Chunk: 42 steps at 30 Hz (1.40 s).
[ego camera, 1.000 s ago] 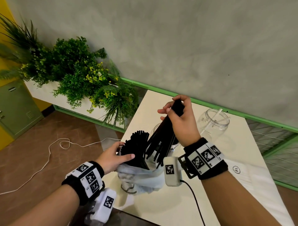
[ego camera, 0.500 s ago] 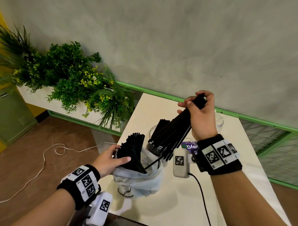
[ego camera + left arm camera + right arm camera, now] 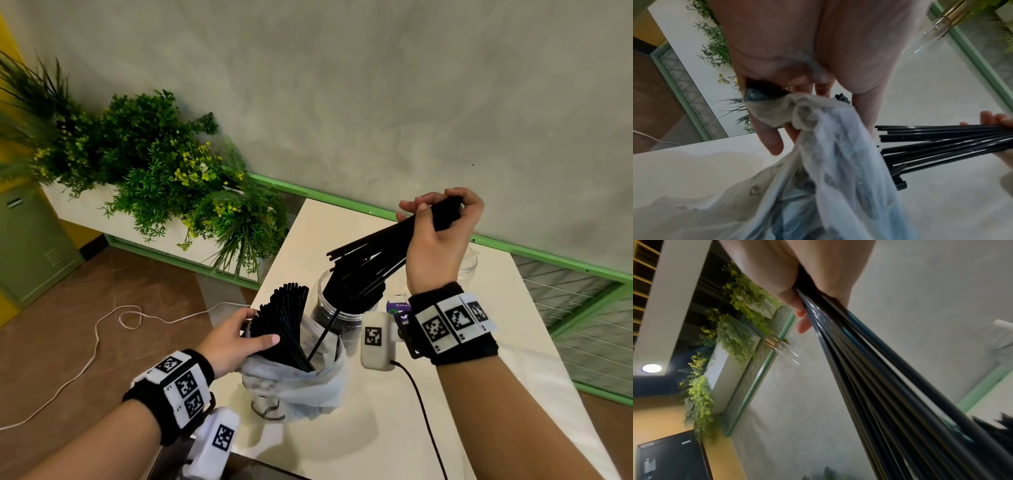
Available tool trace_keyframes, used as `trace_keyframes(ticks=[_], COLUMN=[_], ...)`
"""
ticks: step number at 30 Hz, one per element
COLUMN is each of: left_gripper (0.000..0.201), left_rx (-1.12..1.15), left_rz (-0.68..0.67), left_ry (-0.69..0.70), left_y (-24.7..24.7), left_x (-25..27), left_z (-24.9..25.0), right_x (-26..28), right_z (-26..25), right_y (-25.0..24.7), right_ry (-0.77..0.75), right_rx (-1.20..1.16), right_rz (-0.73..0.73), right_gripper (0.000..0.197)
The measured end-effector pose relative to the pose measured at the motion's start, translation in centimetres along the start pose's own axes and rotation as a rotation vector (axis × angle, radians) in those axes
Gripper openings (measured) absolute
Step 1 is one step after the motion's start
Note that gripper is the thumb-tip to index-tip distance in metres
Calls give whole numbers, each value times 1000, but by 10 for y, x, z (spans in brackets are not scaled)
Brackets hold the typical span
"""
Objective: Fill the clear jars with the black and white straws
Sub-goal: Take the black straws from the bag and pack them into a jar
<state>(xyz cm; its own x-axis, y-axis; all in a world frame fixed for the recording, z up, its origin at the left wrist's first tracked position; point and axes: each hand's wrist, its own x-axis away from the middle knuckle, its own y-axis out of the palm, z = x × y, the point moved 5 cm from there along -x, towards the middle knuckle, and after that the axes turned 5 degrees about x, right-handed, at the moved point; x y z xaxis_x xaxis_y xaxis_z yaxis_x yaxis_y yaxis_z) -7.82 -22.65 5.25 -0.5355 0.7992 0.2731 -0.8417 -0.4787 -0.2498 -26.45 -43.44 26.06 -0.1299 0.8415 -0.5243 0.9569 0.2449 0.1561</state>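
My right hand [image 3: 442,222] grips the top of a tilted bunch of black straws [image 3: 373,250]. Their lower ends fan out over the mouth of a clear jar [image 3: 337,317] that looks dark inside. In the right wrist view the same bunch [image 3: 879,369] runs down from my right hand [image 3: 797,280]. My left hand [image 3: 239,334] holds a second bundle of black straws [image 3: 284,315] standing in a crumpled plastic bag [image 3: 301,387]. One loose straw [image 3: 322,337] leans in the bag. A second clear jar [image 3: 470,263] stands behind my right wrist, mostly hidden. No white straws show.
The white table [image 3: 376,431] ends close on the left, over a brown floor with a white cable [image 3: 102,325]. A planter of green plants [image 3: 164,171] stands by the table's far left corner. A small purple packet [image 3: 399,308] lies by the jar. A green rail [image 3: 342,200] runs along the wall.
My right hand has lifted its bunch of straws up and to the right, out of the bag and over the jar. The left hand stays on the bag's bundle.
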Motion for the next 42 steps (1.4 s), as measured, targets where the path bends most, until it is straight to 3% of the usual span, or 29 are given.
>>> trace_keyframes(ticks=[5, 10, 14, 18, 22, 26, 29, 33, 35, 38, 40, 42], left_gripper=[77, 90, 81, 87, 76, 83, 79, 76, 76, 77, 78, 80], left_rx=[16, 20, 17, 19, 21, 38, 37, 42, 46, 42, 47, 51], left_rz=[1, 7, 3, 4, 11, 12, 8, 5, 2, -10, -4, -1], left_ry=[3, -11, -19, -8, -7, -19, -24, -16, -7, -1, 5, 8], left_y=[1, -1, -1, -1, -1, -4, -5, -5, -4, -3, -4, -4], left_x=[0, 0, 1, 1, 3, 2, 1, 0, 1, 1, 2, 1], left_z=[1, -2, 0, 0, 3, -1, -3, -1, 1, 3, 2, 1], right_x=[18, 40, 53, 59, 58, 51, 48, 52, 68, 91, 96, 97], right_z=[22, 38, 62, 97, 118, 115, 110, 95, 97, 114, 122, 124], right_y=[1, 10, 15, 17, 14, 2, -5, -28, -33, -38, -36, -33], right_ry=[-18, -59, -66, -59, -162, -137, -160, -108, -54, -31, -7, 35], right_rx=[125, 167, 329, 678, 971, 985, 1000, 735, 738, 939, 983, 940], right_rz=[-8, -30, -217, -449, -604, -558, -524, -276, -370, -575, -645, -605], right_gripper=[38, 38, 31, 17, 22, 27, 44, 45, 50, 27, 38, 49])
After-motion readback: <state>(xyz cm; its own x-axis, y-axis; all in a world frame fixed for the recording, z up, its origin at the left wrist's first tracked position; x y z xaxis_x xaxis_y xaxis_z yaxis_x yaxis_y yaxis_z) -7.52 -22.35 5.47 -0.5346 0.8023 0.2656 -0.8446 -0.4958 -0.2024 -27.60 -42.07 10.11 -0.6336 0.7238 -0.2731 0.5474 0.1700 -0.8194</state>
